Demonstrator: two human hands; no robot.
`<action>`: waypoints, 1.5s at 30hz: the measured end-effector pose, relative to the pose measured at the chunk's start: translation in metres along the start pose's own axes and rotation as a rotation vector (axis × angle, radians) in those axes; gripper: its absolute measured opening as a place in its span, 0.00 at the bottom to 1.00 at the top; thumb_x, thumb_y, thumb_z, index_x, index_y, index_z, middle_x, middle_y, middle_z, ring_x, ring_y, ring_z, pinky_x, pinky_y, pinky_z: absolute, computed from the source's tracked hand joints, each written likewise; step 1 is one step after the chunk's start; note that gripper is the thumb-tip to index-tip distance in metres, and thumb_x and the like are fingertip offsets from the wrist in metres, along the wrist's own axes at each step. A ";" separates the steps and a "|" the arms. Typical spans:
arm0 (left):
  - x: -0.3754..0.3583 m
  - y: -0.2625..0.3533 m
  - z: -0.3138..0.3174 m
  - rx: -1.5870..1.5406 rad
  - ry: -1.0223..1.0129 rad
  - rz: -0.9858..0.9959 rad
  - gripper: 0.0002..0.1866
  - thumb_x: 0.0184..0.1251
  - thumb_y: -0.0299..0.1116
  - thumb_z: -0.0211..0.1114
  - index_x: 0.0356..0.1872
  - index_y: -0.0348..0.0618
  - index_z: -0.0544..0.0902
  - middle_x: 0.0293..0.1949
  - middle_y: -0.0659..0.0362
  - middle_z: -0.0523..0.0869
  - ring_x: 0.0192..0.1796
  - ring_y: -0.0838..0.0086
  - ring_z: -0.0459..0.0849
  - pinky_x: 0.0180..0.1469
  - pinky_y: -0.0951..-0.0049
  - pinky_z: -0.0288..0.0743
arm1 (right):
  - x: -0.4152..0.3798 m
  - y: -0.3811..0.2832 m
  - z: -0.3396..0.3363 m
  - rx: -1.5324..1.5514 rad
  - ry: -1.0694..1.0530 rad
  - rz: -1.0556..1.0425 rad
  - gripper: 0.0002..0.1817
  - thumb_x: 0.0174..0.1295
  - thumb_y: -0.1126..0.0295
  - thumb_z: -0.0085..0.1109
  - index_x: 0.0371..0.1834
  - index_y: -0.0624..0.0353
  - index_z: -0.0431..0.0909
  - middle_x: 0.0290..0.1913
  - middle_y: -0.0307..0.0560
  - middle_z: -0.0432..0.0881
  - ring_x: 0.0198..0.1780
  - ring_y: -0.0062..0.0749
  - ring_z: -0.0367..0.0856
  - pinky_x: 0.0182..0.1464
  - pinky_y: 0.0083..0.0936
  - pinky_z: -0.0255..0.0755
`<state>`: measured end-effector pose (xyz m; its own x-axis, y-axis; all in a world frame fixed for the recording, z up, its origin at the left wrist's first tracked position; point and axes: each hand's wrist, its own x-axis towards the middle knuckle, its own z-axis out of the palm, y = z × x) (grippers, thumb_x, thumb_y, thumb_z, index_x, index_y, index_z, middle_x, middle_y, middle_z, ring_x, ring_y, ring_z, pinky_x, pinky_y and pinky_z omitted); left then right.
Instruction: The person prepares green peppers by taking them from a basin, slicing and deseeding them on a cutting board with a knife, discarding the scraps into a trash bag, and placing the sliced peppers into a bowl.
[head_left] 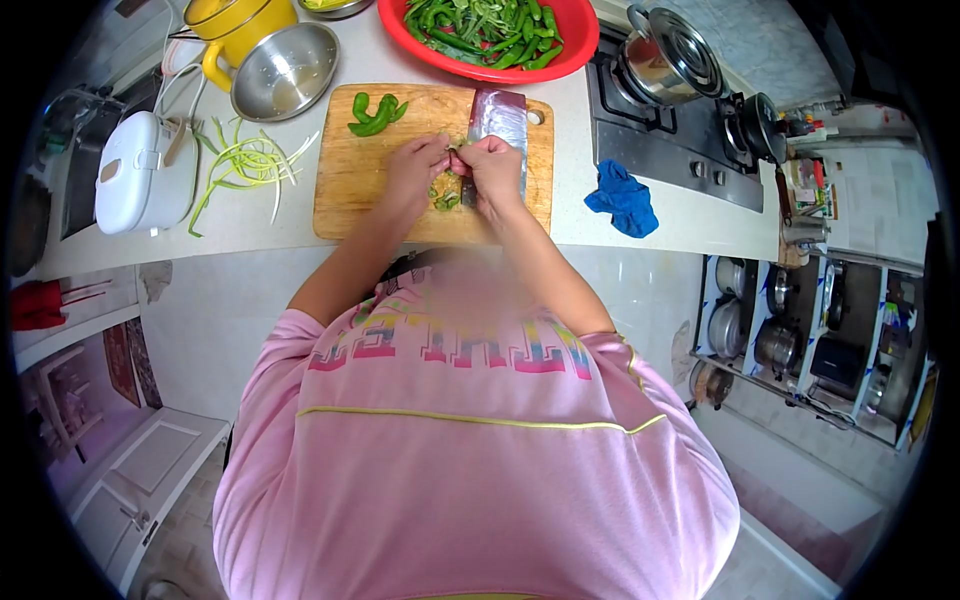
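My left hand and my right hand meet over the wooden cutting board. Their fingertips are pinched together on a small piece of green pepper, mostly hidden by the fingers. Under my right hand and beyond it, a wide-bladed cleaver lies flat on the board. Small green pepper scraps are on the wood just below my fingers. Toward the board's far left lie whole green peppers, apart from both hands.
A red basin of green peppers stands behind the board. To the left are a metal bowl, a yellow pot, pale green strands and a white container. Rightward sit a blue cloth and a gas stove.
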<state>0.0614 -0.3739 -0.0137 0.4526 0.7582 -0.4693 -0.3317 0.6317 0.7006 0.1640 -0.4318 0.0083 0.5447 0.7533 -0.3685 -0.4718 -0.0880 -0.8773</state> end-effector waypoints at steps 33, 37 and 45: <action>-0.017 0.016 -0.030 1.364 -0.155 0.911 0.09 0.52 0.29 0.65 0.36 0.46 0.82 0.35 0.56 0.78 0.45 0.61 0.75 0.48 0.62 0.68 | 0.000 -0.008 -0.058 0.202 -0.170 0.150 0.06 0.56 0.84 0.47 0.28 0.59 0.67 0.30 0.48 0.78 0.30 0.33 0.82 0.35 0.28 0.80; -0.009 0.016 -0.018 1.448 -0.170 0.957 0.10 0.50 0.31 0.67 0.35 0.47 0.83 0.34 0.58 0.78 0.45 0.62 0.74 0.47 0.64 0.68 | -0.001 -0.016 -0.052 0.293 -0.229 0.161 0.06 0.56 0.83 0.44 0.28 0.57 0.67 0.31 0.45 0.75 0.31 0.34 0.80 0.37 0.31 0.79; 0.003 0.014 -0.012 1.554 -0.108 0.854 0.10 0.46 0.34 0.70 0.32 0.50 0.82 0.36 0.63 0.78 0.50 0.66 0.73 0.48 0.61 0.67 | 0.019 -0.009 -0.040 0.101 -0.193 0.196 0.08 0.57 0.80 0.52 0.29 0.54 0.65 0.24 0.41 0.72 0.23 0.26 0.74 0.29 0.24 0.78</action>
<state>0.0479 -0.3610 -0.0117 0.6583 0.7092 0.2525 0.5038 -0.6642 0.5523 0.2063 -0.4430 -0.0035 0.2989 0.8396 -0.4536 -0.6269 -0.1857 -0.7567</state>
